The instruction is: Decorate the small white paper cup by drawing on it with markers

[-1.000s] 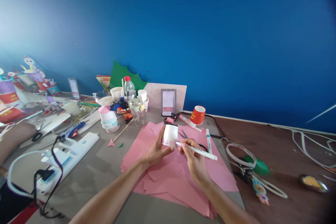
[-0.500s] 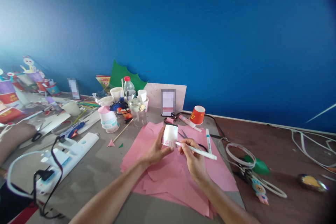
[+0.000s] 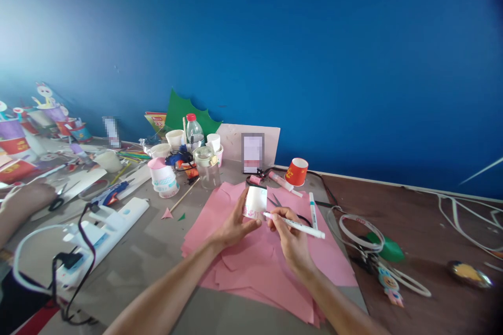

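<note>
Head view shows the left hand (image 3: 234,225) pinching a small white paper cup (image 3: 255,201) between thumb and fingers, tipped on its side above the pink paper sheets (image 3: 255,267) that lie toward the near edge of the grey table (image 3: 165,251). The right hand (image 3: 288,238) is closed around a white marker (image 3: 294,225) in a writing grip, its tip touching or just short of the cup's lower rim, where pink marks already show. The likeliest slip, as I judge it, is the thin cup wall giving under the pen: it is held only at one side, so pressure from the tip could dent it or turn it in the fingers and send the line astray. Fresh ink near the thumb could also smear if the grip shifts along the rim. A pair of scissors (image 3: 275,201) lies on the pink sheets just behind the cup, and a second marker (image 3: 313,209) lies beside the right hand, so a wide stroke of the wrist could knock either. Farther back toward the table's far edge stand a glass jar (image 3: 207,166), a plastic bottle (image 3: 193,133) and a red paper cup (image 3: 296,171), well apart from the hands. Another person's hand (image 3: 23,200) rests at the left edge of the table, clear of the work.
</note>
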`<state>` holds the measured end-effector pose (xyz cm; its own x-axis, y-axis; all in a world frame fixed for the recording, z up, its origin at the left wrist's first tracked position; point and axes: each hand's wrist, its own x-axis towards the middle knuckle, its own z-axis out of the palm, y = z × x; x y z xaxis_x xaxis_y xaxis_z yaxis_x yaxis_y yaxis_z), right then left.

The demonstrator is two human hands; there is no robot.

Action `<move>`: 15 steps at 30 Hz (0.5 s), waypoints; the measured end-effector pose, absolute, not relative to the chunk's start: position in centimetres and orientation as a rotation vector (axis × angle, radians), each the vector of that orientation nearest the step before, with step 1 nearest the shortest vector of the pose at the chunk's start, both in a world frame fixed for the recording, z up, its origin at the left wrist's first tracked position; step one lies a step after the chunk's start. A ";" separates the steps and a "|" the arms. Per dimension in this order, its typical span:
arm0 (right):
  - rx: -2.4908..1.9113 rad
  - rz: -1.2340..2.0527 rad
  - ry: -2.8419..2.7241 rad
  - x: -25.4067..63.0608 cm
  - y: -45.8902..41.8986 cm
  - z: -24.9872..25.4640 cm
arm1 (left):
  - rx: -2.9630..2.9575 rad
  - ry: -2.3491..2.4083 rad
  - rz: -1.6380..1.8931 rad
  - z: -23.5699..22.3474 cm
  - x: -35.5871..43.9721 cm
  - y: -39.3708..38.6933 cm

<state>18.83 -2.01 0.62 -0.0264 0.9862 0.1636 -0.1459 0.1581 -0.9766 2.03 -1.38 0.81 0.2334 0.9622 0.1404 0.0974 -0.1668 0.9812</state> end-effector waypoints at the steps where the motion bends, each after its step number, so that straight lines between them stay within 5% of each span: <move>1: -0.966 1.184 -1.202 18.8 -2.0 0.6 | 1.510 1.039 1.096 0.8 2.0 -1.4; 15: -0.971 1.181 -1.208 18.8 -2.1 0.9 | 1.512 1.026 1.089 0.8 2.0 -1.4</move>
